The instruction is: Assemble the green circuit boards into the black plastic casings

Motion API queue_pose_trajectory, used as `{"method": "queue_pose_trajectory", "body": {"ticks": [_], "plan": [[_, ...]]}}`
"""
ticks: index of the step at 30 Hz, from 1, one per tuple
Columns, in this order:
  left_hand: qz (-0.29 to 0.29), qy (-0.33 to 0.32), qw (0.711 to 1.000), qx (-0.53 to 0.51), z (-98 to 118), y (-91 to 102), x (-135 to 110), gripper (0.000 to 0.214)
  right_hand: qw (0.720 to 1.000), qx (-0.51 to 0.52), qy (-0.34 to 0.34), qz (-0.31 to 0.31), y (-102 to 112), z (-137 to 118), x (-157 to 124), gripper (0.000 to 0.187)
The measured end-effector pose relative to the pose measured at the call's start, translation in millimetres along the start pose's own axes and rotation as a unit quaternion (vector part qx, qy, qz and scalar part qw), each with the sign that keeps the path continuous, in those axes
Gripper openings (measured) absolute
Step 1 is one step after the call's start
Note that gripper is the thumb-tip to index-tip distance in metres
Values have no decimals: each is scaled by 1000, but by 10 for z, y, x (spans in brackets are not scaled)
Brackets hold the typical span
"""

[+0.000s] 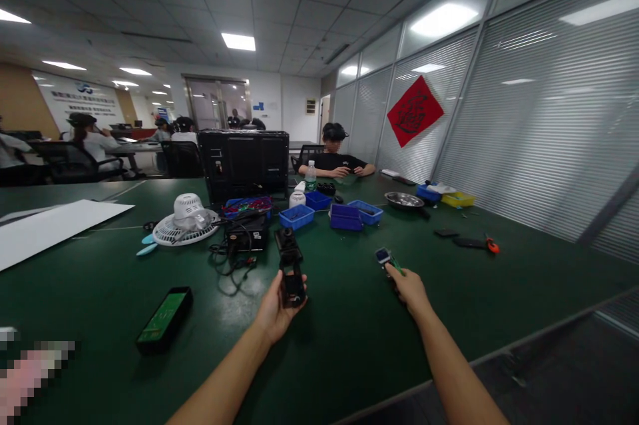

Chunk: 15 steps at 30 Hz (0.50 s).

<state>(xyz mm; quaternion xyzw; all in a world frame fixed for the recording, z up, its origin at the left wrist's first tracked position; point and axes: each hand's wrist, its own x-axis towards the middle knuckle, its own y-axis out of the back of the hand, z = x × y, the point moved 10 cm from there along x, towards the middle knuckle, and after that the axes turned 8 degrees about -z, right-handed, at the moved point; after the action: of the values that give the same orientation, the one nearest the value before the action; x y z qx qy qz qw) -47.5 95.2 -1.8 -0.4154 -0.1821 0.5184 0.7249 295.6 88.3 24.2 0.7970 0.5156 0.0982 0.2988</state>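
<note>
My left hand is closed around a black plastic casing, held upright above the green table. Just beyond it is a black part with a round piece on top; I cannot tell whether the two touch. Out to the right, my right hand pinches a small circuit board with a screen, thumb on top. Green edges show beside the thumb, and the fingers hide the rest of the board. On the table to the left lies a black case with a green face.
Behind my left hand are a black box with cables, a white fan and blue trays. A large black panel stands further back. Metal bowl and orange-tipped tool lie right. A person sits opposite.
</note>
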Motion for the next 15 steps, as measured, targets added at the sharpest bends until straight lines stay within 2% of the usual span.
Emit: {"method": "queue_pose_trajectory", "body": {"ticks": [3,6,10,13,15], "plan": [[-5,-6,1000,7,-12,-20,4,34,976,217,6,-1,-23,101,-12,37],[5,-13,1000,20,-23,-27,-3,30,941,337,8,-37,-130,82,-50,29],[24,4,999,45,-106,-106,6,26,929,364,11,-62,-172,44,-75,22],[49,7,995,87,-195,-242,72,24,942,333,26,-41,-111,57,-68,25],[51,10,989,139,-281,-386,161,25,960,274,46,-22,-55,40,-70,29]]}}
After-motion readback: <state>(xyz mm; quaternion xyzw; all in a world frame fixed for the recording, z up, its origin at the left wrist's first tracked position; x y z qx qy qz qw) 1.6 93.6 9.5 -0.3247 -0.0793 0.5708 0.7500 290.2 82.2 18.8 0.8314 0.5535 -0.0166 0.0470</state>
